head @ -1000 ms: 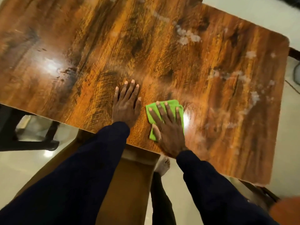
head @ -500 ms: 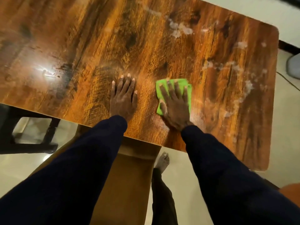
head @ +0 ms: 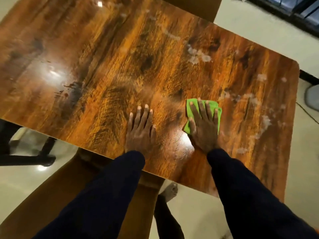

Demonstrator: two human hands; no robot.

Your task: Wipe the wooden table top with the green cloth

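Down near the front edge of the wooden bench [head: 103,66], the right hand [head: 203,128] is pressing flat on the green cloth [head: 218,116]. Its fingers [head: 195,112] are lying straight and slightly spread over the fabric, not curled round it. The cloth is sitting folded under the palm, and green is showing past the fingertips, along the right side and at a corner beside the thumb.

Just to the left, apart from the cloth, the left hand [head: 140,131] is resting palm-down on bare wood. Its fingers [head: 141,116] are stretched out straight, close together, holding nothing.

White smears [head: 198,56] are showing on the glossy top beyond the cloth, and more are trailing down the right side of the bench [head: 265,121]. Bright reflections of light are glaring off the wood between the two hands and farther left.

Dark sleeves [head: 107,195] are covering both forearms. Below the bench edge, a bare foot [head: 170,189] is standing on the pale floor [head: 189,213], beside a brown chair [head: 82,178].
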